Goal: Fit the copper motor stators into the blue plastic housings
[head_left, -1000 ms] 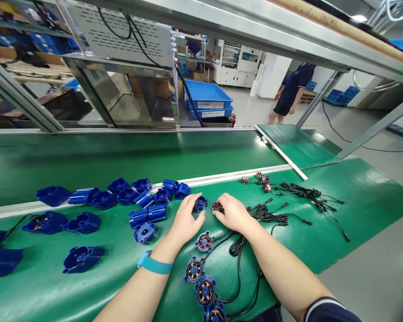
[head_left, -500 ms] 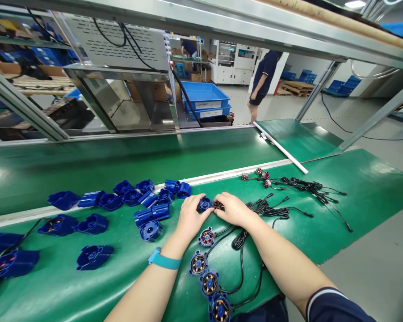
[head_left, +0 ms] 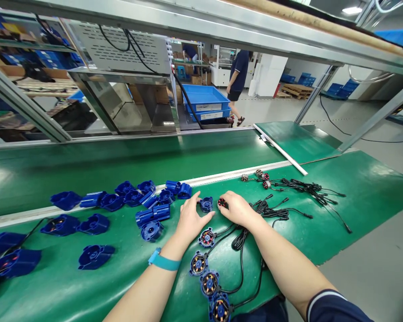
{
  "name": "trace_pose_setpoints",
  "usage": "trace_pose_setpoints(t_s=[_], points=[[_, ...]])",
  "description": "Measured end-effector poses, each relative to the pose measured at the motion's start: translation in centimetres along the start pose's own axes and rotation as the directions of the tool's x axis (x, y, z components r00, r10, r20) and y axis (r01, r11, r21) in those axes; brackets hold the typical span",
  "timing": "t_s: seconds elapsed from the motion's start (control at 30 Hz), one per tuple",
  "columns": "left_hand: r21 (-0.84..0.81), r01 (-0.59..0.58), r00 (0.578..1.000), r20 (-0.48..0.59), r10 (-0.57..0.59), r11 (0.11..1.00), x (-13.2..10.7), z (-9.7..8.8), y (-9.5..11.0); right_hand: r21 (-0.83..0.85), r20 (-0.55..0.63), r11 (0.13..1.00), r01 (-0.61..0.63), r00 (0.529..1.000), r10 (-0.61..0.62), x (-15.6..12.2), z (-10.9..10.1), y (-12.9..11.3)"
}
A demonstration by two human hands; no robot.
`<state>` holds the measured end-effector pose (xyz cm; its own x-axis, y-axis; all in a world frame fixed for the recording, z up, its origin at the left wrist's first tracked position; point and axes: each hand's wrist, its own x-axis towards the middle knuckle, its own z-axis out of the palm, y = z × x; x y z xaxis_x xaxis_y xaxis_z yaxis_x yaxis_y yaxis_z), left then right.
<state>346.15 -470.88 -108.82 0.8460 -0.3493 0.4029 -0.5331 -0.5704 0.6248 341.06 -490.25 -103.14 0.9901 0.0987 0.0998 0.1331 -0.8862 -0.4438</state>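
Near far edge of mat (head_left: pixel 322 232), left hand (head_left: pixel 191 220) fingers apart beside blue housing (head_left: pixel 206 204), right hand (head_left: pixel 237 209) seemingly pinching motor (head_left: pixel 222 203)

near-row motor housings (head_left: pixel 207 237) 4 | far loose motors (head_left: pixel 259 172) 4 | stacked blue crates (head_left: pixel 206 96) 2

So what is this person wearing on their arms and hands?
The left hand and right hand are gloveless, forearms uncovered. A teal wristband circles the left wrist. A dark navy short sleeve with a thin pale edge shows on the right upper arm.
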Motion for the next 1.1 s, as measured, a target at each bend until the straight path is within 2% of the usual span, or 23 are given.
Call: trace_pose_setpoints(t_s=[0.07, 0.13, 0.27, 0.47, 0.73, 0.87, 0.97, 1.1], points=[[0.013, 0.032, 0.999, 0.001, -0.032, 0.999, 0.1, 0.2, 0.0, 0.087, -0.1, 0.994, 0.069, 0.993, -0.061, -0.2, -0.1, 0.0], [0.02, 0.0, 1.0, 0.009, 0.0, 1.0, 0.1, 0.3, 0.0, 0.166, -0.17, 0.972, 0.167, 0.976, -0.139, -0.5, 0.0, -0.1], [-0.063, -0.126, 0.991, 0.026, 0.128, 0.99, -0.1, 0.4, -0.2, 0.173, -0.163, 0.953, 0.25, 0.961, -0.223, -0.7, 0.5, -0.7], [-0.157, -0.214, 0.973, 0.058, 0.225, 0.964, -0.4, 0.1, 0.3, 0.099, -0.037, 0.972, 0.215, 0.976, -0.212, -0.7, 0.5, -1.3], [-0.181, -0.217, 0.968, 0.089, 0.235, 0.959, -0.5, -0.1, 0.5, 0.024, -0.004, 0.981, 0.191, 0.982, -0.191, -0.8, 0.2, -1.5], [-0.208, -0.208, 0.969, 0.092, 0.23, 0.956, -0.5, 0.0, 0.6, 0.069, -0.027, 0.978, 0.196, 0.98, -0.195, -1.0, -0.1, -1.4], [-0.211, -0.192, 0.972, 0.097, 0.216, 0.958, -0.5, -0.1, 0.7, 0.122, -0.042, 0.979, 0.163, 0.986, -0.158, -1.2, 0.0, -1.4], [-0.181, -0.206, 0.969, 0.098, 0.226, 0.962, -0.6, -0.1, 0.7, 0.086, -0.044, 0.993, 0.079, 0.996, -0.075, -1.0, 0.8, -1.7]])
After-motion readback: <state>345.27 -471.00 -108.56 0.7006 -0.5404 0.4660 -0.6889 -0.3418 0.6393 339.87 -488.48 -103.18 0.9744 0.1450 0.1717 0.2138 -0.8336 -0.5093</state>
